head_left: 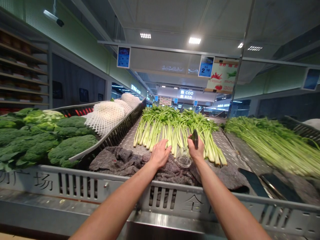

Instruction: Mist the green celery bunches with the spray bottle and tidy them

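A row of celery bunches (pixel 175 131) lies on the dark patterned display board, leaves away from me and pale stalk ends facing me. My left hand (pixel 160 155) rests low at these stalk ends, its fingers stretched out and holding nothing. On the right, my right hand (pixel 197 151) is closed around what looks like a spray bottle (pixel 184 160). Its clear body shows beside the hand, and a black part juts up above the fingers. Its grip is partly hidden. Beneath both hands lies a crumpled grey-brown cloth (pixel 117 161).
Broccoli (pixel 72 143) is heaped at left, beside a black crate (pixel 125 126) with white foam-netted produce (pixel 107 115). A grey slatted rail (pixel 115 186) runs along the front. A dark flat object (pixel 252 181) lies at right, against a mirror (pixel 270 143) reflecting the celery. Price signs (pixel 206 66) hang above.
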`<state>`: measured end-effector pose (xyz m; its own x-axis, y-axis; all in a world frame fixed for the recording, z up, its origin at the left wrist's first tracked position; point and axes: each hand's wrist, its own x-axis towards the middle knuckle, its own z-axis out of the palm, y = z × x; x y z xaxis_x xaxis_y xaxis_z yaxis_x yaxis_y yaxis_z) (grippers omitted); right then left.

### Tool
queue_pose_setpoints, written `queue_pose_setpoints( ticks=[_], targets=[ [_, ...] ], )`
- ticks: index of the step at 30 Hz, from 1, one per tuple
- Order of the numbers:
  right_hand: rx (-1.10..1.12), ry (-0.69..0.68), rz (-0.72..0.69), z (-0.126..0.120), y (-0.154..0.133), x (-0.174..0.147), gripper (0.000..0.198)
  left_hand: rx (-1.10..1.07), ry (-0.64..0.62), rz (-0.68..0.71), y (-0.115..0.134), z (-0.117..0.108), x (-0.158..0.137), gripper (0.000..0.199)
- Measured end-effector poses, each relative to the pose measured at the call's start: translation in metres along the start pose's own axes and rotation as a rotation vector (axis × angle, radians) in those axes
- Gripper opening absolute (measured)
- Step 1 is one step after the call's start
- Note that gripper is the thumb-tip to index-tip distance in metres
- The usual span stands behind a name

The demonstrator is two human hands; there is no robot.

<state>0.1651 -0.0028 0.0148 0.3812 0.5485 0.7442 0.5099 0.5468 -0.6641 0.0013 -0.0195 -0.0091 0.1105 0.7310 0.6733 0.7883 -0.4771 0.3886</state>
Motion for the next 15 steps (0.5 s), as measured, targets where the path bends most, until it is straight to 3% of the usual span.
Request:
queue_pose_setpoints(
  ticks=[15],
  targets=[
    [-0.017, -0.053, 0.012, -0.0063, 0.0049, -0.0002, 0.030, -0.015, -0.012, 0.003, -0.0011, 0.0018, 0.0003, 0.040]
  ],
)
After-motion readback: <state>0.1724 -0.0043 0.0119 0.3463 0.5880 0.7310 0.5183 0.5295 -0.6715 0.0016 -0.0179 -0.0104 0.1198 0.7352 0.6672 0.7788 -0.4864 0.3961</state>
